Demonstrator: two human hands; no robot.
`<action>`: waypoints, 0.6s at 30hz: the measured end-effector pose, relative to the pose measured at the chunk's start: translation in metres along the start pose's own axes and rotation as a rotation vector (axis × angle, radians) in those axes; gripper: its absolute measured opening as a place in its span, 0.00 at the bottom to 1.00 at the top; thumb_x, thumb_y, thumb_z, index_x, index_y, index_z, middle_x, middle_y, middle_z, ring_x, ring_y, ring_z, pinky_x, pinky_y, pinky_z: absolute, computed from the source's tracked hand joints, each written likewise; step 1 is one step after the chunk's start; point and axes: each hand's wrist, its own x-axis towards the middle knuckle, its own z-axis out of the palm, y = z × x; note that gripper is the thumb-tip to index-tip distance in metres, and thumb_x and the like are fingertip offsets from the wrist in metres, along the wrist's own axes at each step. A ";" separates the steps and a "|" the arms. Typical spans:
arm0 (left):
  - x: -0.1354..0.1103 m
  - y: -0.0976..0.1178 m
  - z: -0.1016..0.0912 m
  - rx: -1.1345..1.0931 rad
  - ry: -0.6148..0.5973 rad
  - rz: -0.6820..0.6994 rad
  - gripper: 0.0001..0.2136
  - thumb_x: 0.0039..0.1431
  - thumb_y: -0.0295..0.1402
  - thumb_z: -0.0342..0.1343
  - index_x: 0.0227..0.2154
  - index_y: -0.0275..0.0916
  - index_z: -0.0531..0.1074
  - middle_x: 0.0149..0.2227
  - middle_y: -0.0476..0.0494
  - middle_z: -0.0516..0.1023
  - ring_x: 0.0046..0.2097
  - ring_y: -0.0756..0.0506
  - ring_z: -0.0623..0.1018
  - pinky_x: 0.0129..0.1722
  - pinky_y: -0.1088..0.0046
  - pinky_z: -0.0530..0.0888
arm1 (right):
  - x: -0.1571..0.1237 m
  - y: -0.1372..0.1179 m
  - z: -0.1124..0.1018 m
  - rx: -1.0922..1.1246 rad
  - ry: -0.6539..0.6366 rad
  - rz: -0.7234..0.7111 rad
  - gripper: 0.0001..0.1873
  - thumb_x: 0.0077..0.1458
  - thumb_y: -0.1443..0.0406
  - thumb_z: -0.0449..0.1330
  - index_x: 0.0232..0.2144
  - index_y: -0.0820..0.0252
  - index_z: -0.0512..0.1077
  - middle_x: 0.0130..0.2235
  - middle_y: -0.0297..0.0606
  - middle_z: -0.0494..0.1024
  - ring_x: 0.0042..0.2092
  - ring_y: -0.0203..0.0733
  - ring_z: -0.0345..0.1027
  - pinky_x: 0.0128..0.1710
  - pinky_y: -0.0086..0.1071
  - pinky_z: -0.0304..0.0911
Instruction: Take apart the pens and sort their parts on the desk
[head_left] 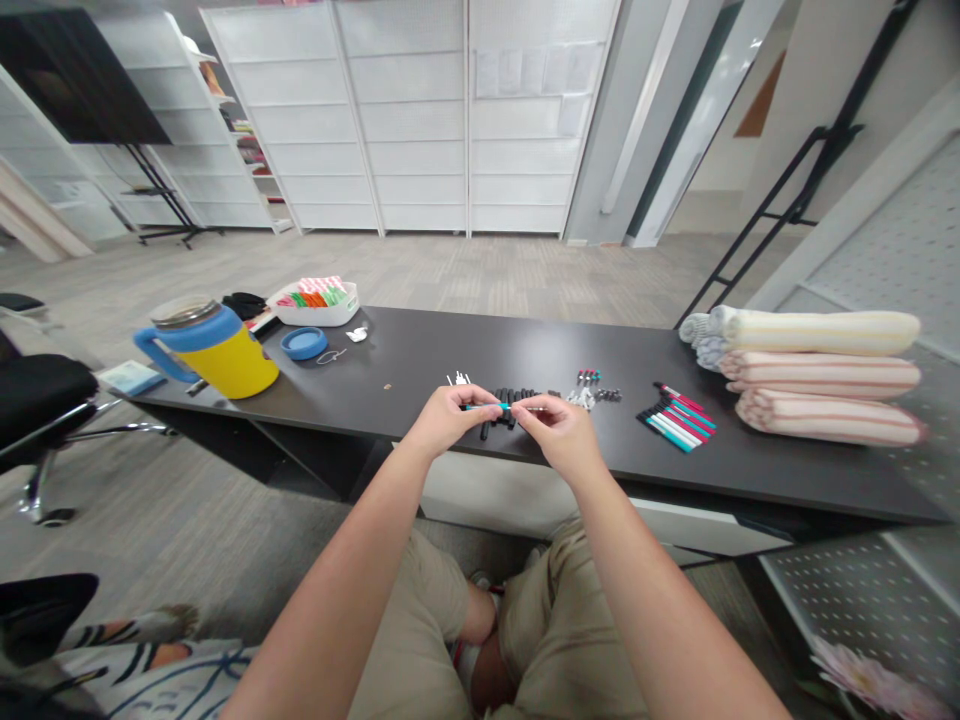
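Note:
Above the front part of the dark table, my two hands meet over a small teal pen barrel (505, 406). My left hand (450, 418) pinches its left part between thumb and fingers. Thumb and fingers of my right hand (556, 428) are closed at the barrel's right end, around a thin pen piece whose details are too small to make out. Black pen parts (517, 394) lie just behind and below the hands. Thin white sticks (458, 379) are behind my left hand. Whitish clips (581, 398) and small coloured pen ends (589, 376) lie beyond my right hand.
Finished-looking pens (681, 420) in teal, white and red lie to the right, near rolled towels (825, 375). Leftward stand a yellow and blue jug (229, 355), a blue lid (304, 343) and a white basket (319, 315) of colourful packets. Another person's leg shows at lower left.

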 end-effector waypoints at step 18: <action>0.002 -0.005 0.002 -0.004 -0.078 -0.014 0.15 0.55 0.43 0.70 0.39 0.37 0.84 0.30 0.46 0.81 0.31 0.48 0.75 0.32 0.73 0.69 | 0.000 -0.004 -0.001 -0.007 -0.003 0.051 0.17 0.58 0.50 0.67 0.36 0.57 0.84 0.31 0.37 0.83 0.30 0.40 0.71 0.31 0.32 0.62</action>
